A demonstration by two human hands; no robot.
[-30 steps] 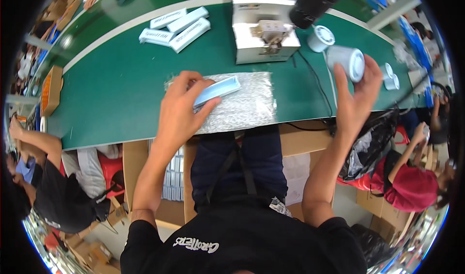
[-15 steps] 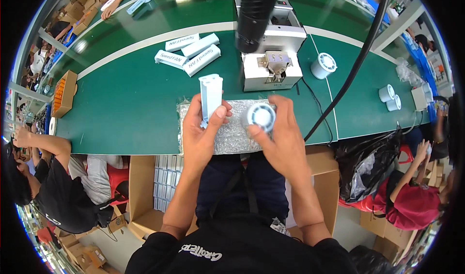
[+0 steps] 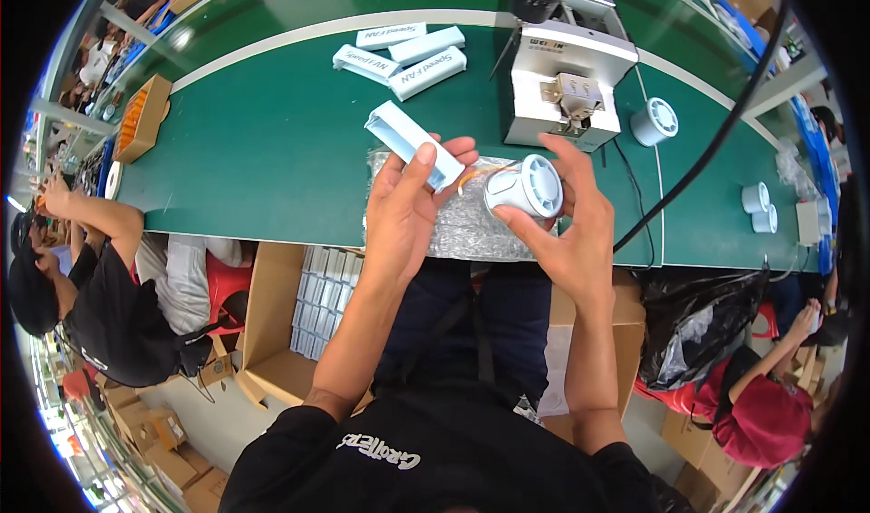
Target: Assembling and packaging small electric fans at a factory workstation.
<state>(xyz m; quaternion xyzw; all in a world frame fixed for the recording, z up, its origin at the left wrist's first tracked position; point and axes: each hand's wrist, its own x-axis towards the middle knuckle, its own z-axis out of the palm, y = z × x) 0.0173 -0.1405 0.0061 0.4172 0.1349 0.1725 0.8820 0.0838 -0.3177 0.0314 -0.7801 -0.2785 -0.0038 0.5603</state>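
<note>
My left hand (image 3: 403, 196) grips a long pale-blue plastic handle shell (image 3: 412, 141), tilted so that its hollow side shows. In my right hand (image 3: 575, 223), fingers and thumb hold a round pale-blue fan head (image 3: 526, 188) with a vented face. Thin orange and yellowish wires (image 3: 476, 176) stick out of the fan head toward the handle shell; the two parts are apart. Beneath both hands lies a sheet of bubble wrap (image 3: 453, 237) at the table's near edge.
Several pale-blue handle shells (image 3: 428, 73) lie beyond my left hand. A grey-white machine (image 3: 566, 82) stands behind my right hand, near another fan head (image 3: 654, 121). A black cable (image 3: 698, 164) crosses at right. An open carton (image 3: 272, 304) holds more parts; co-workers sit on both sides.
The handle shell has tipped from upright to slanting, its hollow side now showing. My right hand has turned the fan head sideways, bringing its wires into view. The whole view has shifted.
</note>
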